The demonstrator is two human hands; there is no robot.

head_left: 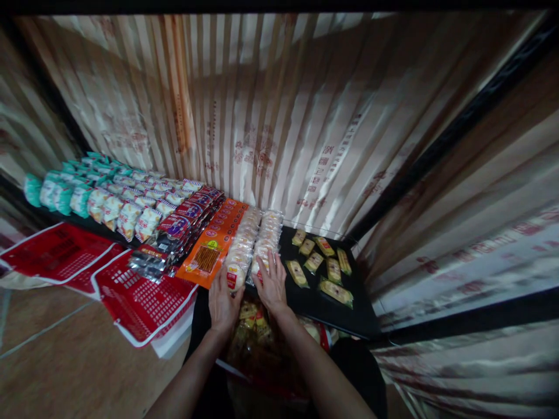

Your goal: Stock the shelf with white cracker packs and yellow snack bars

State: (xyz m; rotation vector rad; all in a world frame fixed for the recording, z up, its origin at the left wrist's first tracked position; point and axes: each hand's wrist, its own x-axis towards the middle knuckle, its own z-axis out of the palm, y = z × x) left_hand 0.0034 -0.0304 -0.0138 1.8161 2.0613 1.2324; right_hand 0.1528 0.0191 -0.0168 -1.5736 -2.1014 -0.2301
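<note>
Two side-by-side rows of round white crackers in clear wrappers (239, 256) run back from the front edge of the black shelf (305, 298). My left hand (224, 302) is curled round the front cracker of the left row, its fingers on the left side and its thumb at the near edge. My right hand (271, 285) lies with fingers stretched and apart over the front of the right row, touching its packets. Below my hands, between my legs, an opened bag or container of yellow-wrapped snacks (255, 329) is partly hidden by my forearms.
Left of the crackers lie a flat orange snack packet (209, 250), stacked dark purple packets (181, 224), white snack bags (128, 218) and teal bags (81, 198). Several yellow-wrapped pastries (334, 270) lie on the right. Red baskets (148, 291) stand at left; a pleated curtain (271, 116) hangs behind.
</note>
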